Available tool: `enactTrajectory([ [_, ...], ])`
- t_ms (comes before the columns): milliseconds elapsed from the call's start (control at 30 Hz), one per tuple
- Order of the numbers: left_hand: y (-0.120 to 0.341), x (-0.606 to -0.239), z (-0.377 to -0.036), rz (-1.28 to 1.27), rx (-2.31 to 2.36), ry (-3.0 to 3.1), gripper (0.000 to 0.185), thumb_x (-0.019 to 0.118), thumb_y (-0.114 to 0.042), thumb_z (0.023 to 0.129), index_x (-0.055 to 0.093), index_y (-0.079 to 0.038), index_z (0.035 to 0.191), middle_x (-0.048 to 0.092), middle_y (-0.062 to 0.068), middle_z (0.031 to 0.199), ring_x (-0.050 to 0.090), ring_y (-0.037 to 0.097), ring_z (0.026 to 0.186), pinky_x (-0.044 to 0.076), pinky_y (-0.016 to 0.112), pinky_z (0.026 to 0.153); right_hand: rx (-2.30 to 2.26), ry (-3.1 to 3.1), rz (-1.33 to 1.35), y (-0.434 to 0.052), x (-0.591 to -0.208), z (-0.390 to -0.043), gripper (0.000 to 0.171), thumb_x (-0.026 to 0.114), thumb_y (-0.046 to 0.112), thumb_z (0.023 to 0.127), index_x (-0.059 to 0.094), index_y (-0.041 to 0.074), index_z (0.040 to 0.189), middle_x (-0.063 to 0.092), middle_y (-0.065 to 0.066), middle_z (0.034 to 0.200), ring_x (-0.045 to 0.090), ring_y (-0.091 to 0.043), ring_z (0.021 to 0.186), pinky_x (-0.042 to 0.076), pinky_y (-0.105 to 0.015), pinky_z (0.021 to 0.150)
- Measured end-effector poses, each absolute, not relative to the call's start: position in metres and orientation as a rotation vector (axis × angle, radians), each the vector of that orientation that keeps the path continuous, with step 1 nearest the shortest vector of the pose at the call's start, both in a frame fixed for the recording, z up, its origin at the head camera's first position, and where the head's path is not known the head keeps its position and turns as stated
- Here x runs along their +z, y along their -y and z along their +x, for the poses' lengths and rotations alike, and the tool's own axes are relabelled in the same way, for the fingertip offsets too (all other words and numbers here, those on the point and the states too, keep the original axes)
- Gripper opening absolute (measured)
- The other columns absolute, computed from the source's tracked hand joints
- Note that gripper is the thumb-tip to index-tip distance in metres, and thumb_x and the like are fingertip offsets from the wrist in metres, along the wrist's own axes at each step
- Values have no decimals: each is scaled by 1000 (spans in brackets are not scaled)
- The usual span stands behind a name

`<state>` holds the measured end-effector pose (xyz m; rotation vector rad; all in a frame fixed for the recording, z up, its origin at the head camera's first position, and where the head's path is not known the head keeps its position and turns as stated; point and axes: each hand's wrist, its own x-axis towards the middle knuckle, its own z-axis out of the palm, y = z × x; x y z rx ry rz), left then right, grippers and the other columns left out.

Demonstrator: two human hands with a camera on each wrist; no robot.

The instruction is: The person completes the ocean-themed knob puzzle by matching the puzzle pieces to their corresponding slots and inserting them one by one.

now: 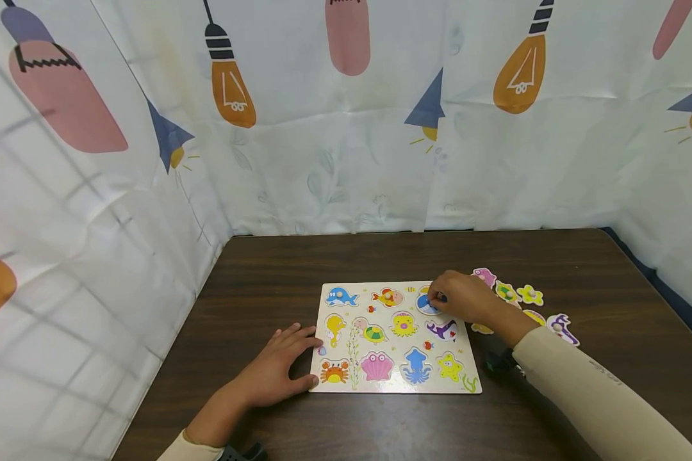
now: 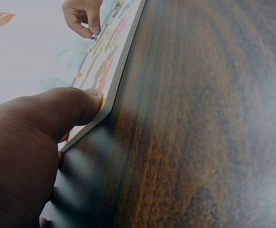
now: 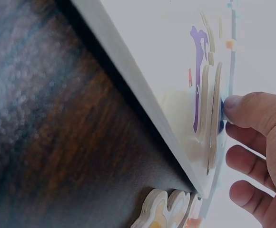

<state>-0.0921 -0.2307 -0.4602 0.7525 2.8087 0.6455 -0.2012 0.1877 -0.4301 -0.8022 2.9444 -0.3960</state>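
**Fingers pinch a blue piece at the board's far right corner**

Fingertips [image 3: 240,107] of your right hand [image 1: 464,299] close narrowly on the small knob of a blue round piece [image 1: 427,305], which sits at the far right corner of the puzzle board [image 1: 393,383], so you can steer it by that one point. Your left hand [image 1: 277,371] lies flat and relaxed on the table, fingers straight, thumb [image 2: 76,107] pressed against the board's near left edge; judged from that, it keeps the board from sliding while the other hand works.

Around you, white curtains [image 1: 334,160] printed with light bulbs close in the back and both sides. A dark wooden table [image 1: 352,256] carries everything. The board lies flat near your edge of it, most of its slots filled: whale, fish, seahorse, turtle, octopus, crab, shell, squid, star. Loose pieces [image 1: 516,296] lie on the table just beside the board's right edge, near your working hand, within easy reach. A cream sleeve [image 1: 588,390] covers your right forearm.
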Motion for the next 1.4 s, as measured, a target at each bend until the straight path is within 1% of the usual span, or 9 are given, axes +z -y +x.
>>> enactTrajectory([
  [133,231,-460,-92,747,651,-2805,59,72,-51,92,55,-26,143,40,2,159,26,36,151,15,65,120,-393,-2945,-800,-187,-432,-202,5,79,25,91,78,24,96,68,6,100,57,-14,90,55,-33,72],
  [767,230,-460,-92,736,643,-2811,59,73,-51,91,55,-27,142,41,1,159,26,35,152,15,65,120,-396,-2931,-731,-188,-436,-209,5,79,25,92,78,24,97,66,6,99,57,-15,90,55,-38,76],
  [1000,231,-461,-93,710,601,-2816,61,75,-49,90,55,-28,144,39,-1,160,24,31,153,14,61,122,-397,-2932,-733,-189,-436,-209,7,79,26,91,79,24,98,68,7,98,57,-14,89,55,-36,75],
  [1233,230,-461,-94,735,634,-2809,60,72,-53,91,55,-27,143,41,2,159,25,35,152,15,65,120,-379,-2931,-733,-198,-435,-208,10,80,26,90,79,22,100,70,5,101,58,-15,88,56,-37,74],
  [1400,230,-459,-93,736,640,-2806,60,73,-51,91,55,-27,143,41,2,159,26,36,152,15,65,120,-383,-2928,-741,-206,-436,-205,11,80,25,91,79,20,101,69,5,99,58,-14,86,57,-37,75],
])
